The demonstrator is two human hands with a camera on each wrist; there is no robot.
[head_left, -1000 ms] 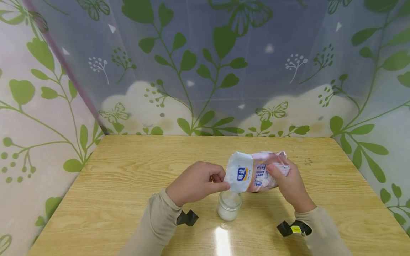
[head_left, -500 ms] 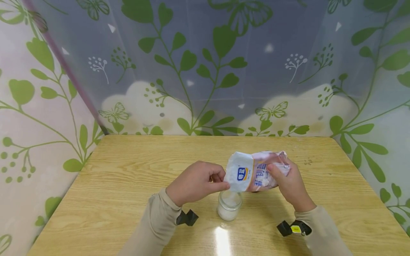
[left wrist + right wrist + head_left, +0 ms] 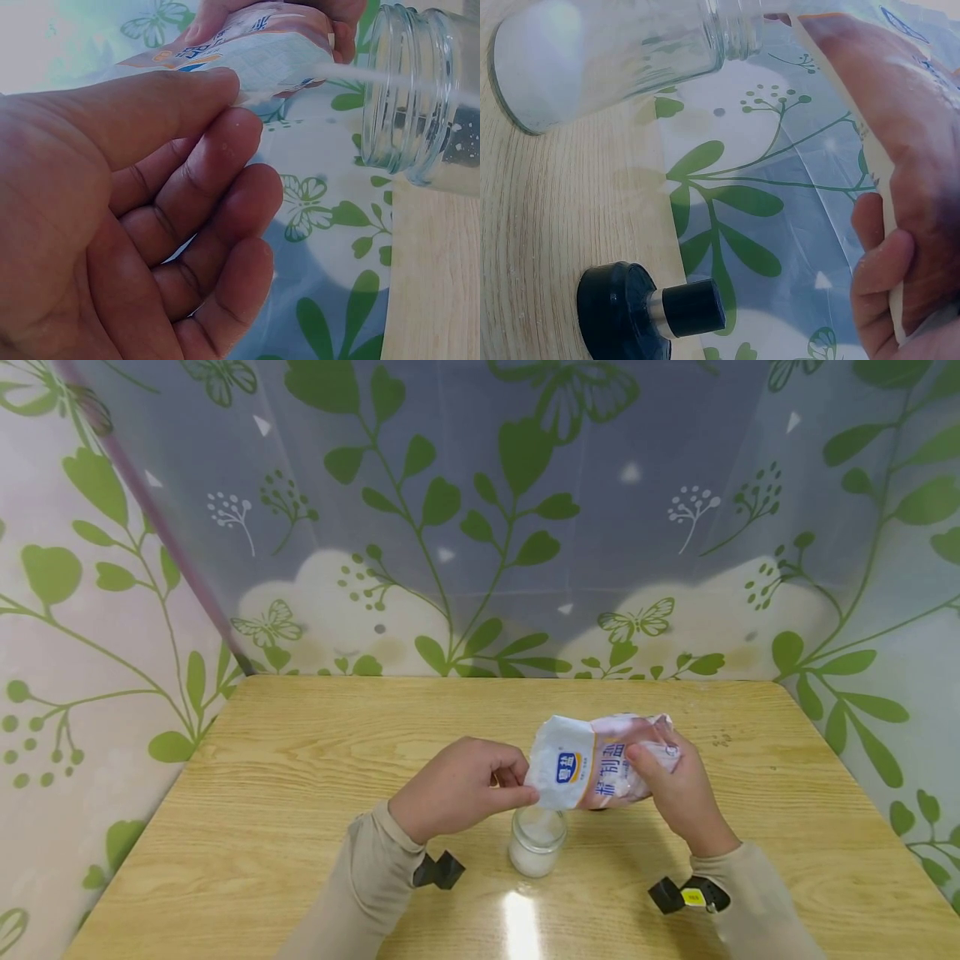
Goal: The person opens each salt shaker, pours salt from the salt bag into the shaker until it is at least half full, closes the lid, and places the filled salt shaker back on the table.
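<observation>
A pink-and-white bag of salt [image 3: 573, 764] lies tilted in the air, its mouth end over a glass jar [image 3: 537, 852]. My right hand [image 3: 684, 789] grips the bag's crumpled right end, thumb on top. At the mouth, my left hand [image 3: 465, 785] pinches the bag's edge between thumb and index finger, the other fingers loosely curled. A white stream of salt [image 3: 356, 73] runs from the mouth into the jar in the left wrist view. White salt [image 3: 544, 64] fills the lower part of the jar in the right wrist view.
Beside the jar, a black lid [image 3: 619, 311] with a knob stands on the wooden table [image 3: 300, 727]; the bag mostly hides it in the head view. Leaf-patterned cloth [image 3: 480, 527] hangs behind the table and at both sides. Black wrist cameras sit below both hands.
Hands, bag and jar keep practically the same places throughout the head frames.
</observation>
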